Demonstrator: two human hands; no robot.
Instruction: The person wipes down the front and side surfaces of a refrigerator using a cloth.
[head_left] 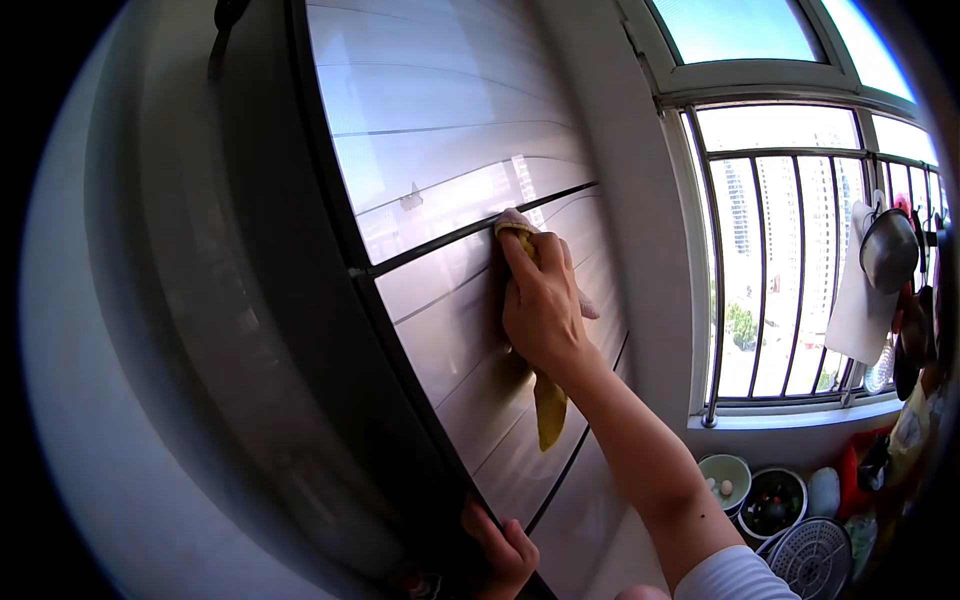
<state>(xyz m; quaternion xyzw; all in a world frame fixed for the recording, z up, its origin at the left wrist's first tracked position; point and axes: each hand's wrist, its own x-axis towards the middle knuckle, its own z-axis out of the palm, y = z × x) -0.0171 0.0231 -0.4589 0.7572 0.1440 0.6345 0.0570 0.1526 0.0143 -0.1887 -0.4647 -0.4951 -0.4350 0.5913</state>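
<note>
My right hand (pixel 545 310) is closed on a yellow cloth (pixel 550 412) with a pale, pinkish side. It presses the cloth into the dark gap between the upper door (pixel 450 130) and the door below it on a glossy refrigerator (pixel 450 340). One end of the cloth hangs down below my palm. At the bottom of the view, my left hand (pixel 505 552) is curled at the refrigerator's dark front edge, with its fingers bent against the door. Part of that hand is cut off by the frame.
Right of the refrigerator is a barred window (pixel 780 270). A metal pan (pixel 889 250) and other kitchenware hang beside it. Below stand a pale green bowl (pixel 738 470) with eggs, a metal pot (pixel 775 500) and a grey perforated basket (pixel 815 560). A wall strip borders the refrigerator.
</note>
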